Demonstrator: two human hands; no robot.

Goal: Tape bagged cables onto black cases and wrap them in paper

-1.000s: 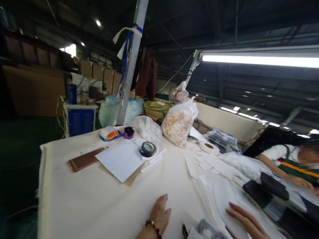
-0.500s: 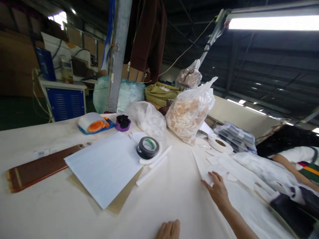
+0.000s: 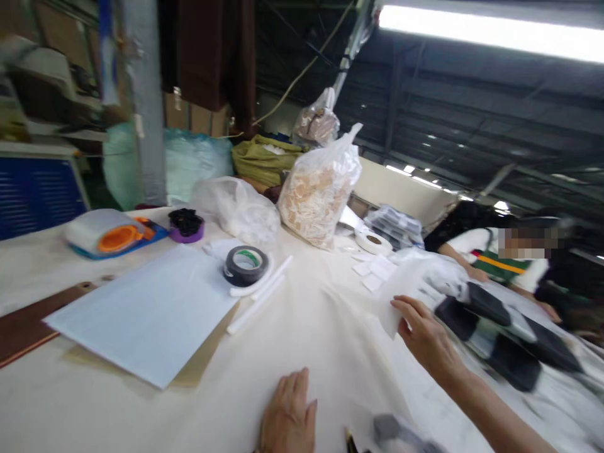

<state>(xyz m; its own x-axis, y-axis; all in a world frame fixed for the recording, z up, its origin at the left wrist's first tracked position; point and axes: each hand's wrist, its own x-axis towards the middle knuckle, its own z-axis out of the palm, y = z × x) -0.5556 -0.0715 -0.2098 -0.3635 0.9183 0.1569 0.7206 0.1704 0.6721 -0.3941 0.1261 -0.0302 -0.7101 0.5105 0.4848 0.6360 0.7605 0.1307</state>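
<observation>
At the bottom centre of the frame we see the left hand (image 3: 285, 415) lying flat and spread on the cream table cover (image 3: 306, 327), fingers pointing up the frame and holding nothing. To the right of centre, the right hand (image 3: 425, 336) reaches in from the lower right corner, its thumb and fingers closed on the lower edge of a thin white piece (image 3: 401, 286), which stands lifted off the cover; whether it is cloth or paper we cannot say through the blur. Just above that piece, a few small white cut-outs (image 3: 375, 274) lie scattered, and beyond them sits a white tape roll (image 3: 374, 242). Left of centre we find a black tape roll (image 3: 245, 264) lying flat, with white rods (image 3: 257, 296) touching its lower side, and beside these a large pale sheet (image 3: 141, 314) resting on a tan board. A dark brown plank (image 3: 23, 324) shows at the left edge. In the upper left stand an orange-and-white dispenser (image 3: 111, 233) and a purple dish (image 3: 186, 224) of black bits. Top centre holds a clear bag of tan pieces (image 3: 318, 189) and a crumpled clear bag (image 3: 240, 207). At the right edge a co-worker (image 3: 491, 264) leans over the table near black trays (image 3: 486, 305).
</observation>
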